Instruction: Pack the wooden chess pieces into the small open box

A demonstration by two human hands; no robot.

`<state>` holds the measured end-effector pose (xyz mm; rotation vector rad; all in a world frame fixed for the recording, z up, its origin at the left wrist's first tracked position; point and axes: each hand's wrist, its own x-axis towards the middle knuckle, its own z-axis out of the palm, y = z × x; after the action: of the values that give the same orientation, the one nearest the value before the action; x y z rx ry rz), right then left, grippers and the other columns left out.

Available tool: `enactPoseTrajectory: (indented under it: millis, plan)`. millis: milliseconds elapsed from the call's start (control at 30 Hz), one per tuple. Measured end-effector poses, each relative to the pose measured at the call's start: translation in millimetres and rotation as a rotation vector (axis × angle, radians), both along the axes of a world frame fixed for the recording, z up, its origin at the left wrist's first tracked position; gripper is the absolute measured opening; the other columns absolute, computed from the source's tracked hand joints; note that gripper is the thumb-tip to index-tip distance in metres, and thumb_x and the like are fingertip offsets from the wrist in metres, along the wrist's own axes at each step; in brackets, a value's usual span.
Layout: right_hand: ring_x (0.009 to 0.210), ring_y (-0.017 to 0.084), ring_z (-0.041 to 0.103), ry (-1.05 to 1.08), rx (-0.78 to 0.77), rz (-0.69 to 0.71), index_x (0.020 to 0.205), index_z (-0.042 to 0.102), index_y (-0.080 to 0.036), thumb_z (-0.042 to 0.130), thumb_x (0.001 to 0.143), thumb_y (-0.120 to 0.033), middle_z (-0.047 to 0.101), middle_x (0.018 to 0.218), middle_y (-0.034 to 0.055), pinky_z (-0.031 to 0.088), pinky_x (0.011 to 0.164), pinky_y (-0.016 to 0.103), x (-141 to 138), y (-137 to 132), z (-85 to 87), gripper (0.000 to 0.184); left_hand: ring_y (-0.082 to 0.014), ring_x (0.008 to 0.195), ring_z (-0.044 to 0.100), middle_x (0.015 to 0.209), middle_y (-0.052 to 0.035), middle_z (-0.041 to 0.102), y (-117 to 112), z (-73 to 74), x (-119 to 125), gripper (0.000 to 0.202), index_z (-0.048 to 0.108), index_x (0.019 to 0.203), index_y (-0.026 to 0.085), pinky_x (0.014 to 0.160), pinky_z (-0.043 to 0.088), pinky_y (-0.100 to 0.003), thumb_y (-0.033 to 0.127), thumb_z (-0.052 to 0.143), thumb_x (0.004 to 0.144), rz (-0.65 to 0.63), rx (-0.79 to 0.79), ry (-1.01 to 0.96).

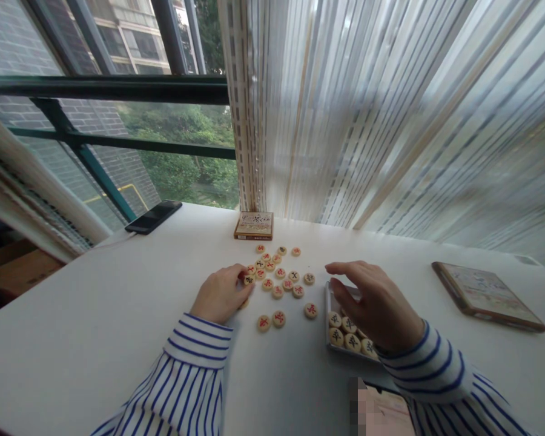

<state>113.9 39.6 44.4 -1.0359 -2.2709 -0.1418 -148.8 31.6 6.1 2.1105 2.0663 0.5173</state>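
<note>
Several round wooden chess pieces [281, 275] with red or black characters lie scattered on the white table [95, 339]. My left hand [221, 295] rests at the left edge of the pile, fingers curled and pinching one piece. My right hand [376, 303] hovers over a small shallow tray [329, 303] that holds several pieces [345, 332], fingers bent and apart, holding nothing I can see. Both sleeves are white with blue stripes.
A small flat box [254, 225] lies at the back by the curtain. A dark phone [154, 216] sits at the back left near the window. A folded board or lid [485, 293] lies at the right. A striped curtain [390, 109] hangs behind.
</note>
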Motion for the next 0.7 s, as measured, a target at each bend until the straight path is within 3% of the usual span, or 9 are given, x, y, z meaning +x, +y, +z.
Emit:
enactPoseTrajectory:
  millis: [167, 300, 500, 700]
  plan:
    - [0.078, 0.020, 0.063, -0.037, -0.021, 0.004, 0.096, 0.059, -0.017, 0.047, 0.081, -0.019, 0.069, 0.085, 0.0073, 0.047, 0.070, 0.035, -1.3, 0.2, -3.5, 0.019, -0.0191, 0.071, 0.061, 0.079, -0.0051, 0.066, -0.1, -0.2, 1.1, 0.018, 0.060, 0.086, 0.019, 0.061, 0.045, -0.028, 0.031, 0.052, 0.076, -0.010, 0.021, -0.010]
    - [0.077, 0.019, 0.063, -0.045, -0.025, 0.001, 0.095, 0.059, -0.017, 0.047, 0.081, -0.019, 0.069, 0.083, 0.0075, 0.046, 0.069, 0.034, -1.6, 0.2, -3.9, 0.019, -0.0178, 0.071, 0.061, 0.077, -0.0039, 0.065, -1.0, 2.6, 4.2, 0.015, 0.060, 0.085, 0.018, 0.066, 0.048, -0.029, 0.026, 0.055, 0.073, -0.091, 0.156, -0.099]
    - [0.078, 0.018, 0.063, -0.024, -0.087, 0.051, 0.093, 0.060, -0.018, 0.047, 0.082, -0.018, 0.069, 0.084, 0.0064, 0.046, 0.071, 0.034, -4.7, -2.4, -4.8, 0.016, -0.0142, 0.075, 0.061, 0.085, -0.0045, 0.064, -8.4, 7.5, 19.6, 0.027, 0.058, 0.100, 0.016, 0.071, 0.052, -0.029, 0.022, 0.058, 0.073, -0.293, 0.367, -0.405]
    - [0.079, 0.016, 0.063, 0.092, -0.209, 0.172, 0.095, 0.060, -0.019, 0.051, 0.083, -0.020, 0.069, 0.087, 0.0047, 0.048, 0.071, 0.029, -13.0, -11.4, -0.2, 0.015, -0.0149, 0.076, 0.064, 0.087, -0.0060, 0.066, -17.7, 7.2, 39.5, 0.030, 0.059, 0.097, 0.014, 0.073, 0.055, -0.030, 0.023, 0.066, 0.069, -0.301, 0.205, -0.876]
